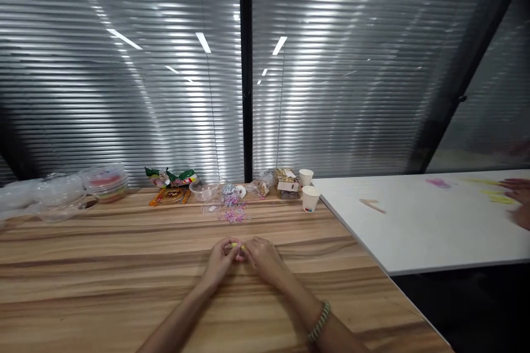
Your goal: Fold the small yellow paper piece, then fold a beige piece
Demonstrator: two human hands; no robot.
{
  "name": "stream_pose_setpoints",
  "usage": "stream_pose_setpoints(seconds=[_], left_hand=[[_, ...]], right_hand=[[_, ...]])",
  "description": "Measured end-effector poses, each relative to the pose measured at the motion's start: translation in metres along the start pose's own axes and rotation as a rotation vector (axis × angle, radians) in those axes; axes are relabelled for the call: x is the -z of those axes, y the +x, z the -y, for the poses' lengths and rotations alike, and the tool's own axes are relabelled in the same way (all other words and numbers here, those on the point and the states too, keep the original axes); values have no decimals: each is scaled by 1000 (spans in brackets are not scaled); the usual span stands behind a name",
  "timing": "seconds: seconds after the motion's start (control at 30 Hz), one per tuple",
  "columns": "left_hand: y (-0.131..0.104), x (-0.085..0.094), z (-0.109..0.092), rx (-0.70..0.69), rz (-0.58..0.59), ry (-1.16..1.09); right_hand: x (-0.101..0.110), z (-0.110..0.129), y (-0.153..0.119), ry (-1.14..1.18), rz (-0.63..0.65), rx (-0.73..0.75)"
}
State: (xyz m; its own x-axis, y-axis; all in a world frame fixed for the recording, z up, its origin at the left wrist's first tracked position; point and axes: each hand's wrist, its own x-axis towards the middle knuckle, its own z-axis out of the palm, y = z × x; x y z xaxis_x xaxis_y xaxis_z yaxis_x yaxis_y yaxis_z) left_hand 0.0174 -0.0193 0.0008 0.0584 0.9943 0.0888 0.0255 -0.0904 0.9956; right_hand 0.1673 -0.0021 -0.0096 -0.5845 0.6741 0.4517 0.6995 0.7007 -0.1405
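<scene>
My left hand (220, 261) and my right hand (264, 258) meet low over the wooden table, fingertips almost together. Between them is a small yellow-and-pink piece (234, 245), too small and too covered by fingers to name. The left hand's thumb and index finger pinch it from one side. From the other side the right hand's bent fingers close on it, their tips partly hidden. A green beaded bracelet (320, 322) circles my right wrist. Beyond the hands lies a loose pile of small pink and purple bits (235, 214).
Behind the pile stand a jar (229, 195), a transparent bowl (205, 193), green snack packets (173, 177), a gold box (287, 183) and two paper cups (310, 198). Stacked plastic tubs (105, 183) are at left. A white table (397, 220) adjoins at right, with another person's hands (519, 193) there.
</scene>
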Motion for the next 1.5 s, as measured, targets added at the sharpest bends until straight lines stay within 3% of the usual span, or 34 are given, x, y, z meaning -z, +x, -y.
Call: stream_pose_setpoints(seconds=[0.2, 0.37, 0.47, 0.73, 1.0, 1.23, 1.37, 1.5], left_hand=[[8, 4, 11, 19, -4, -64], [13, 11, 8, 88, -163, -182], [15, 16, 7, 89, -190, -206], [9, 11, 5, -2, -155, -81], [2, 4, 7, 46, -207, 11], [0, 7, 0, 178, -152, -136], [3, 8, -1, 185, -11, -166], [4, 7, 6, 159, -13, -151]], right_hand=[[-1, 3, 2, 36, 10, -52], [-1, 7, 3, 81, -36, -69], [1, 8, 5, 95, -36, -95], [5, 3, 7, 119, 30, -72], [0, -2, 4, 149, 70, 1], [-5, -1, 1, 249, 31, 49], [-3, -2, -1, 258, 22, 49], [0, -3, 0, 177, 52, 27]])
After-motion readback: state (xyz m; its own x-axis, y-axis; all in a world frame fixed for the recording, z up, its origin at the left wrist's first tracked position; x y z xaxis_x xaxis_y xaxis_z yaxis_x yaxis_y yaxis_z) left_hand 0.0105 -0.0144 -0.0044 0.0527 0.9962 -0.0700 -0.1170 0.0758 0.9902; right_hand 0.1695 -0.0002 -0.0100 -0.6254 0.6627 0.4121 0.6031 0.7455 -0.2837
